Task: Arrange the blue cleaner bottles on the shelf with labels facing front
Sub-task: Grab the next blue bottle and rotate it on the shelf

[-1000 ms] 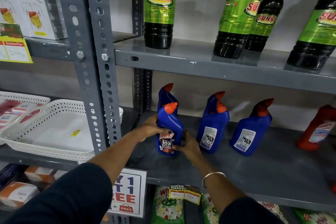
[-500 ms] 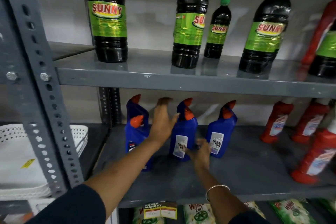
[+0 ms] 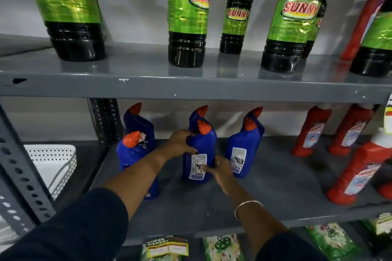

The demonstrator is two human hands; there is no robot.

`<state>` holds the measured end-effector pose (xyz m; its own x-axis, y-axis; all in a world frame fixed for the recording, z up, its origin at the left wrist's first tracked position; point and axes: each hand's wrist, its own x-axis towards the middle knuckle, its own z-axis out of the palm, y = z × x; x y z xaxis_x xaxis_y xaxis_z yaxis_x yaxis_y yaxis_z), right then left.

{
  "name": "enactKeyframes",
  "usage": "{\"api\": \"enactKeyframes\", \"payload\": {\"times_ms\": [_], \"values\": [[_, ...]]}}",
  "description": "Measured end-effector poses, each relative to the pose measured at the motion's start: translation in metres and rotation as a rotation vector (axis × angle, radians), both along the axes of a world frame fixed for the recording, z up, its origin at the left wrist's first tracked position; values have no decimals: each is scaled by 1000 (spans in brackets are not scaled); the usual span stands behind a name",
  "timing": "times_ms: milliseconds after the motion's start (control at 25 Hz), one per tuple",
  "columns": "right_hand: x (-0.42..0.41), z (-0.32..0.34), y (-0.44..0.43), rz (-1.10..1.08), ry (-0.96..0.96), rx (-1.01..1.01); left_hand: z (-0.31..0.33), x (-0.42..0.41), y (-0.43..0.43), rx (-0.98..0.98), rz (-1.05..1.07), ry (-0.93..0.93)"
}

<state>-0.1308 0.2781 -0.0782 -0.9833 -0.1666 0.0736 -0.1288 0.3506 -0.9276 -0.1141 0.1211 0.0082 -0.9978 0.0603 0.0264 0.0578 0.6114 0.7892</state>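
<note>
Several blue cleaner bottles with orange caps stand on the grey middle shelf (image 3: 265, 197). My left hand (image 3: 180, 143) grips the shoulder of the middle front bottle (image 3: 204, 144), and my right hand (image 3: 218, 168) holds its lower right side. That bottle shows its white back label with a barcode. Another blue bottle stands right behind it. The left front bottle (image 3: 131, 154) is partly hidden by my left forearm, with a blue bottle (image 3: 139, 123) behind it showing part of its front label. The right bottle (image 3: 244, 146) also shows its back label.
Red cleaner bottles (image 3: 309, 131) stand at the right of the same shelf. Dark Sunny bottles (image 3: 186, 17) with green labels line the upper shelf. A white perforated basket (image 3: 53, 159) sits left of the grey upright. Green packets (image 3: 220, 246) lie on the shelf below.
My hands left the left front bottle, reached to the right and took hold of the middle front bottle. The view shifted right and closer to the shelf.
</note>
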Motion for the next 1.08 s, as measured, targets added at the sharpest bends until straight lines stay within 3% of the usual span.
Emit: {"api": "enactKeyframes", "payload": {"times_ms": [160, 280, 400, 520, 720, 800, 960, 1080], "values": [[13, 2, -8, -195, 65, -108, 11, -3, 19, 98, 190, 69], [28, -5, -27, -198, 166, 59, 27, -12, 26, 78, 349, 70], [31, 2, -41, -202, 183, 124, 36, -14, 32, -3, 407, 30], [26, 5, -42, -272, 236, 168, 36, -10, 34, 50, 430, 16], [13, 24, -19, -24, -41, -195, 31, 5, 4, 453, 168, -100], [7, 27, -4, 132, -162, -292, 24, 9, -11, 516, 71, -158], [10, 27, 17, 355, -289, -268, 14, 17, -8, 509, -5, -114], [15, 21, 19, 344, -225, -169, 3, 22, 2, 433, 26, -21]]}}
